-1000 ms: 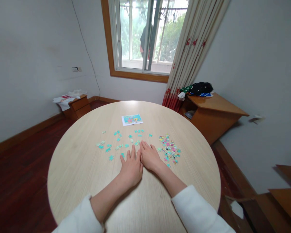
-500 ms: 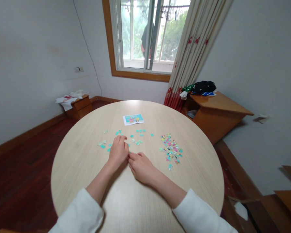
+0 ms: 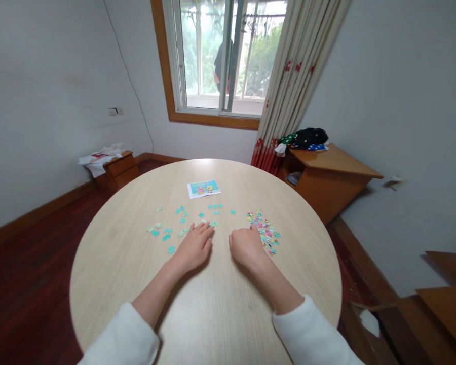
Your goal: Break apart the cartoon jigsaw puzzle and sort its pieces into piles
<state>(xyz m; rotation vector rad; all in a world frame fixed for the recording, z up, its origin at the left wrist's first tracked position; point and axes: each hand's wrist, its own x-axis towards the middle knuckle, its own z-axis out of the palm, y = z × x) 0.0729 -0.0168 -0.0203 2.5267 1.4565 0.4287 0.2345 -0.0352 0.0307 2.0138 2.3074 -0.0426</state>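
My left hand (image 3: 193,247) lies palm down on the round pale wooden table (image 3: 213,314), fingers stretched toward loose teal puzzle pieces (image 3: 182,219) scattered just beyond the fingertips. My right hand (image 3: 246,245) rests beside it with fingers curled under, its knuckles at the near edge of a heap of multicoloured puzzle pieces (image 3: 263,226). Whether the curled fingers hold a piece is hidden. A small printed picture card (image 3: 203,188) lies flat further back on the table.
A wooden desk (image 3: 327,175) with a dark bundle of cloth stands to the right by a curtain (image 3: 289,86). A low wooden cabinet (image 3: 116,167) with papers sits at the left wall. A window (image 3: 216,56) is behind the table. Dark wood floor surrounds it.
My hands have parted. The left hand opened flat and drew back from the teal pieces; the right hand moved right to the coloured heap and curled its fingers.
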